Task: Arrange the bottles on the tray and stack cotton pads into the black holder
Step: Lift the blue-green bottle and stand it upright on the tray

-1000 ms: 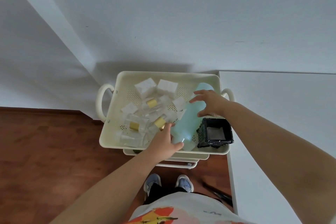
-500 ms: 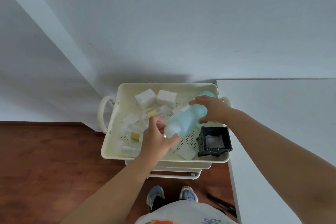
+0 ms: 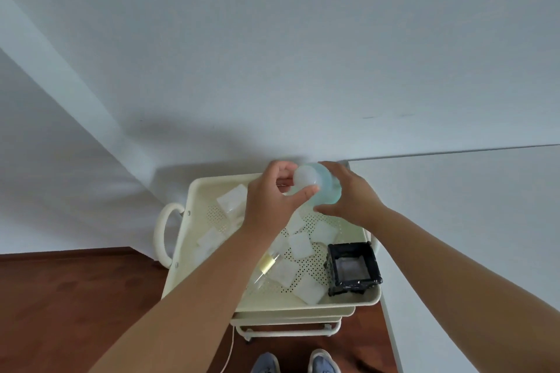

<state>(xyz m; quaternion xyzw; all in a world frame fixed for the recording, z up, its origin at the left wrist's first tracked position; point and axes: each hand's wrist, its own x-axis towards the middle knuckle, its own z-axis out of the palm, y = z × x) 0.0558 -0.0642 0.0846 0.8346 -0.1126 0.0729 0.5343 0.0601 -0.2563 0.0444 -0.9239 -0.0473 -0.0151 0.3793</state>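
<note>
Holding the pale blue bottle (image 3: 318, 186) upright over the far edge of the cream tray (image 3: 194, 191), both hands share the grip: left hand (image 3: 269, 200) clenched round the white cap end, right hand (image 3: 351, 200) wrapped round the body. It looks like smooth plastic, probably light but a bit slippery, so I'd grasp low on the body, not the cap. Inside the tray are loose cotton pads (image 3: 298, 244), a small clear bottle with a gold collar (image 3: 266, 265) lying flat, and the black holder (image 3: 353, 268) at the near right corner, with maybe one pad at the bottom, hard to tell.
</note>
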